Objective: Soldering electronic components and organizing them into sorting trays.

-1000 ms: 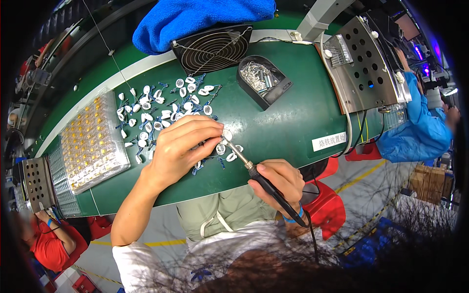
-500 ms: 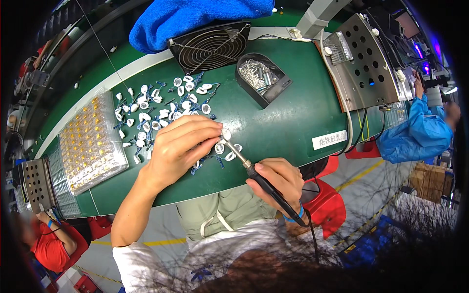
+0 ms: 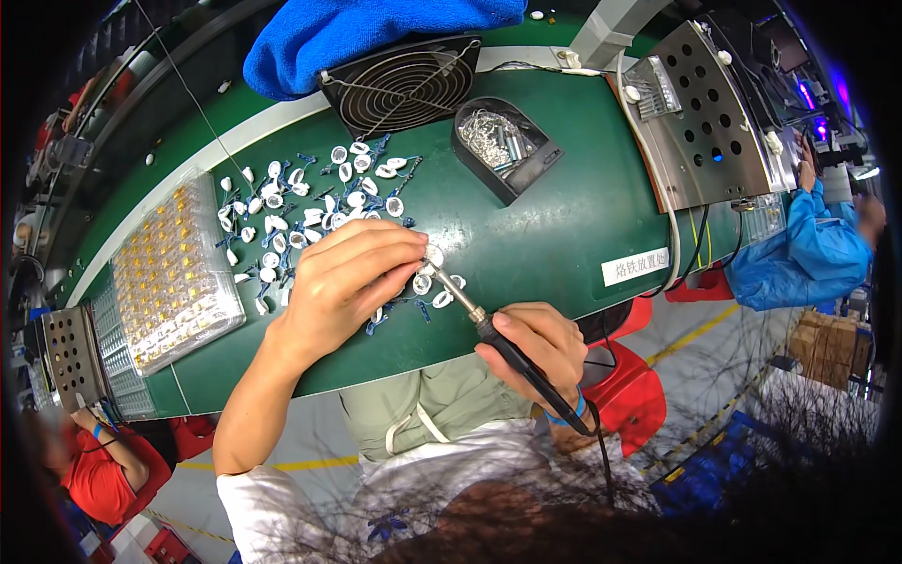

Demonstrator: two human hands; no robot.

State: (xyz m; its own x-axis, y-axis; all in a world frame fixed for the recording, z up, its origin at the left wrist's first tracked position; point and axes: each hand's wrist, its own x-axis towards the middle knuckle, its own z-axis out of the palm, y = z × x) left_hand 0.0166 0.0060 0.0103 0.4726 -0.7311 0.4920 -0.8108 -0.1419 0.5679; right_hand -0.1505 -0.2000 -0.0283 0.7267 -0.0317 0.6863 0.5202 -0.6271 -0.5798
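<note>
Unmoved: soldering iron (image 3: 498,340) in right grip (image 3: 537,350)

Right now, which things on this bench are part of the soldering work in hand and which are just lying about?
In use:
left hand pinching a small white part
right hand holding the soldering iron
loose white parts

Lying about:
blue cloth
black fan
tray of yellow pieces
black wire bin
perforated metal box

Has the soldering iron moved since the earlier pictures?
No. The soldering iron in the right hand keeps its place against the black tray; its tip stays by the left hand.
</note>
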